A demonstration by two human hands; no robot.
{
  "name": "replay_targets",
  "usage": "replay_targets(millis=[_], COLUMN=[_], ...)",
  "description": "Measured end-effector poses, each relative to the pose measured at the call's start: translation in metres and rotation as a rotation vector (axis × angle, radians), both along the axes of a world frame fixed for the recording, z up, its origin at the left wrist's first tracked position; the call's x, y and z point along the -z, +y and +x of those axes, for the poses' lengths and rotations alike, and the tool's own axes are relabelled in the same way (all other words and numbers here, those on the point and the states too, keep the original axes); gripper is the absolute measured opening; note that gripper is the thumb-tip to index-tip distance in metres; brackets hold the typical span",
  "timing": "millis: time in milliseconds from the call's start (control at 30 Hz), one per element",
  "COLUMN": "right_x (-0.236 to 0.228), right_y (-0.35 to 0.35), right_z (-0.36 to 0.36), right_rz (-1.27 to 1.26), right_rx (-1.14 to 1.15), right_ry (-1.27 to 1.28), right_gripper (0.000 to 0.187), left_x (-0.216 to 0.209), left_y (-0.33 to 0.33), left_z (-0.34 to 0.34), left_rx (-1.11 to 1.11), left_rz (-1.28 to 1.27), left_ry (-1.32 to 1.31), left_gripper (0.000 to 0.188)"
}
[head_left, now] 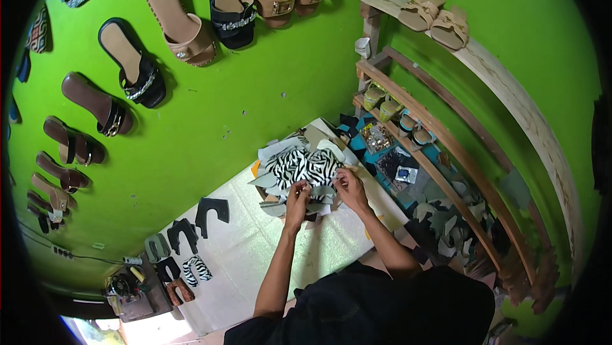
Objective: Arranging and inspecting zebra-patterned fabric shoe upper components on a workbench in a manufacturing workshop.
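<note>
Zebra-print fabric (299, 163) lies bunched on a pile of grey and white scraps (274, 199) at the far end of the white-topped table. My left hand (298, 197) is closed at the near edge of this fabric, its fingers curled in a pinch. At the fabric's right edge, my right hand (350, 189) pinches it between thumb and fingers. The fingertips of both hands are small in view, so the exact grip is hard to make out.
On the white table (248, 249), cut U-shaped pieces (212, 214) lie at left, near a sewing machine (127, 287). A wooden rack (440, 112) with shoes and scraps stands at right. Sandals (182, 23) hang on the green wall.
</note>
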State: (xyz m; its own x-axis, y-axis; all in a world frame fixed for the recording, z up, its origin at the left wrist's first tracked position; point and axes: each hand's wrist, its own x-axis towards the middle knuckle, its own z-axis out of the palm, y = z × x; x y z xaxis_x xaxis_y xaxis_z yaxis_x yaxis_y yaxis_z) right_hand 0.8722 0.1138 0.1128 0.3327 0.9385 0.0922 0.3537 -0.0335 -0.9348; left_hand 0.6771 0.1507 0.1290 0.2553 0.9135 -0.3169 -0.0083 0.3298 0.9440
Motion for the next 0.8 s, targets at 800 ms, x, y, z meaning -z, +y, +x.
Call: replay_targets(millis=[800], right_x=[-0.025], right_y=[0.06], right_z=[0.005], right_rz=[0.206], right_rx=[0.057], right_ry=[0.11], right_gripper=[0.013], left_x=[-0.008], left_y=[0.004], left_z=[0.03], left_rx=[-0.025], left_rz=[0.032], left_ry=[0.041], left_gripper=[0.039])
